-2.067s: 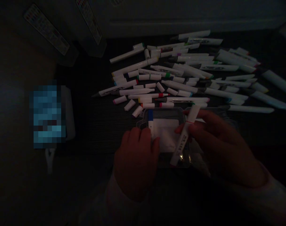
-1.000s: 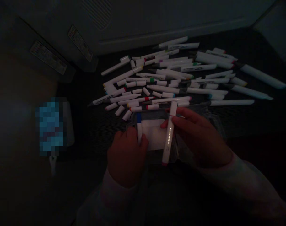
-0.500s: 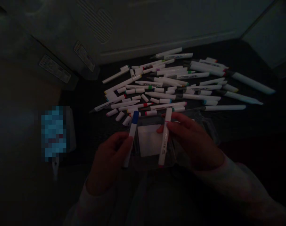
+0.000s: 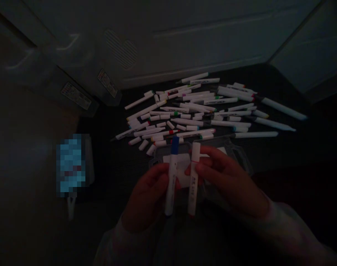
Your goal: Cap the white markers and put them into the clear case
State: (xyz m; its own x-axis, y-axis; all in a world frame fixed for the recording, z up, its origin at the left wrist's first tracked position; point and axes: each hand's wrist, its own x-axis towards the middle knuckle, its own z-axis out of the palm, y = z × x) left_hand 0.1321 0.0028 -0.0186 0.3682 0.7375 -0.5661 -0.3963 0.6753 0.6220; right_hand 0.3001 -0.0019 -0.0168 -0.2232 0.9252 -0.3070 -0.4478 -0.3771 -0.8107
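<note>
My left hand (image 4: 148, 195) is closed around a white marker with a blue top end (image 4: 172, 181), held almost upright. Close beside it, my right hand (image 4: 229, 177) pinches a white marker with a thin red ring and a red bottom end (image 4: 194, 184). The two markers stand nearly parallel with a small gap between them. Behind my hands sits an open clear plastic case (image 4: 157, 152), with a white sheet (image 4: 182, 162) in it. Beyond the case lies a loose pile of white markers and caps (image 4: 185, 111), some uncapped, with ends in various colours.
The dark table (image 4: 110, 155) carries all of this. To the left lies a phone-like item (image 4: 71, 164) with a blurred blue patch and a white strap. Two clear boxes with printed labels (image 4: 76, 96) stand at the back left, against a pale panel (image 4: 198, 44).
My left hand has brought the blue-ended marker rightward, closer to the red-ended one. Both markers sit slightly lower in view, and the camera view has shifted a little.
</note>
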